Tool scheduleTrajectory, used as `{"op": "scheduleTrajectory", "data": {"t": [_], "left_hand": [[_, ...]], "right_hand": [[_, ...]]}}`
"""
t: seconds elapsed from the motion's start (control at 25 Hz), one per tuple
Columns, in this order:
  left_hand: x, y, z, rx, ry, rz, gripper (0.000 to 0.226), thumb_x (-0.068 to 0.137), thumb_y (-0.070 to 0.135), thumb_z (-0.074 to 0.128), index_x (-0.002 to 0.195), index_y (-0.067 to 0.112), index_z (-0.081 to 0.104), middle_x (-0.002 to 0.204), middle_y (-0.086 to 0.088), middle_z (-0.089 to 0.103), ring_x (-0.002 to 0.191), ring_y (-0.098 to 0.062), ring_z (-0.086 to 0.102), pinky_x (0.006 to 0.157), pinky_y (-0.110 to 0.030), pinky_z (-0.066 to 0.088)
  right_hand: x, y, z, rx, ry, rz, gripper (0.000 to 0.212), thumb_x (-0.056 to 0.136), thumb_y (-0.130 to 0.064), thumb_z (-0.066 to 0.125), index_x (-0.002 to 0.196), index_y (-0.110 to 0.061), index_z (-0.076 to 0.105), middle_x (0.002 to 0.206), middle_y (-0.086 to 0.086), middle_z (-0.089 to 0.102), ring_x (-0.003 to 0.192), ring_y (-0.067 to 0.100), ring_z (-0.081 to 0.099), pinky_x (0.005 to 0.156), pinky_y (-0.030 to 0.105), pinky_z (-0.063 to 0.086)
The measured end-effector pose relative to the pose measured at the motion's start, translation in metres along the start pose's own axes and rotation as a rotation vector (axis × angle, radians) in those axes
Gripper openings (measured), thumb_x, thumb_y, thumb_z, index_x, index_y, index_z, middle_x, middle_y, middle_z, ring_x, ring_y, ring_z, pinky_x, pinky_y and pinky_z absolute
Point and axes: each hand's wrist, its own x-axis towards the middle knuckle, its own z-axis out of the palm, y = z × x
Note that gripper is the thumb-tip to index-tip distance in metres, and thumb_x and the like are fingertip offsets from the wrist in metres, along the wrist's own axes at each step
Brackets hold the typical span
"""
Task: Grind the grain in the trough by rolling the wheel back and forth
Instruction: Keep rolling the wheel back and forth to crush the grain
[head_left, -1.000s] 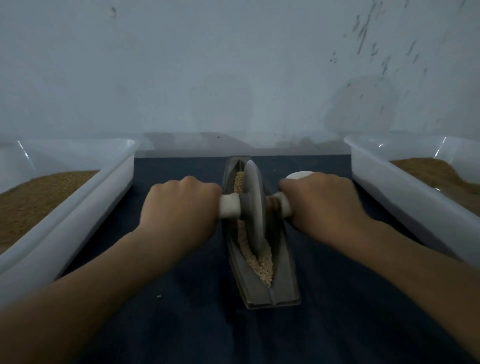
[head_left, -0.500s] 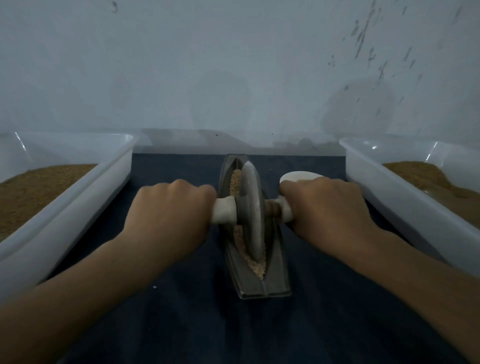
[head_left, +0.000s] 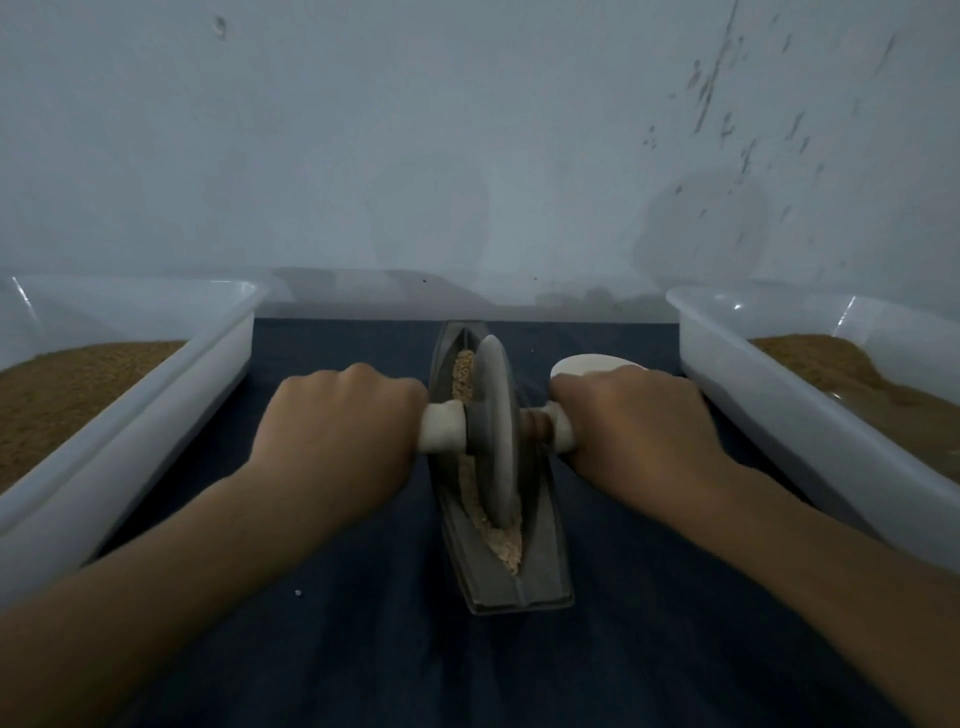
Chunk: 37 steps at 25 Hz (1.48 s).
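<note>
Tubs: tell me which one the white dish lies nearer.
The right tub: the dish sits between it and the trough, beyond the right hand. The left tub lies across the trough.

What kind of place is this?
Probably a grain-grinding workspace: a grey boat-shaped metal trough with a grey disc wheel sits on dark blue cloth, flanked by white plastic tubs of brown grainy material.
</note>
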Motion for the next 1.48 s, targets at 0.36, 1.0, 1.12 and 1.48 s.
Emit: {"op": "scheduleTrajectory", "data": {"t": [0.36, 1.0, 1.12, 1.48], "left_hand": [[0.074, -0.007, 0.033, -0.073, -0.220, -0.183, 0.011, 0.090, 0.025, 0.054, 0.097, 0.022, 0.063, 0.085, -0.004, 0.057, 0.080, -0.029, 0.061, 0.063, -0.035, 0.041], [0.076, 0.004, 0.020, 0.083, -0.205, -0.108, 0.011, 0.090, 0.021, 0.059, 0.100, 0.019, 0.066, 0.083, -0.003, 0.059, 0.076, -0.027, 0.062, 0.058, -0.035, 0.043], [0.026, 0.006, 0.010, 0.055, -0.068, -0.035, 0.019, 0.077, 0.028, 0.071, 0.082, 0.022, 0.054, 0.063, 0.004, 0.041, 0.052, -0.020, 0.042, 0.047, -0.029, 0.025], [0.063, -0.011, 0.053, -0.040, -0.117, -0.173, 0.010, 0.087, 0.030, 0.061, 0.090, 0.021, 0.059, 0.076, -0.002, 0.054, 0.070, -0.029, 0.059, 0.058, -0.035, 0.036]], "right_hand": [[0.073, -0.006, 0.024, 0.024, -0.192, 0.200, 0.007, 0.090, -0.027, 0.063, 0.095, -0.025, 0.057, 0.090, 0.004, 0.064, 0.082, 0.029, 0.062, 0.060, 0.035, 0.039], [0.060, 0.002, 0.035, 0.136, -0.185, 0.221, 0.019, 0.091, -0.035, 0.060, 0.082, -0.026, 0.046, 0.083, 0.002, 0.061, 0.077, 0.029, 0.061, 0.060, 0.035, 0.042], [0.016, -0.002, 0.018, 0.028, -0.063, 0.098, 0.038, 0.081, -0.031, 0.060, 0.070, -0.030, 0.024, 0.064, -0.006, 0.047, 0.056, 0.019, 0.049, 0.044, 0.027, 0.031], [0.076, -0.010, 0.017, -0.039, -0.192, 0.178, 0.009, 0.091, -0.028, 0.066, 0.097, -0.023, 0.063, 0.095, 0.007, 0.067, 0.083, 0.032, 0.065, 0.062, 0.034, 0.042]]}}
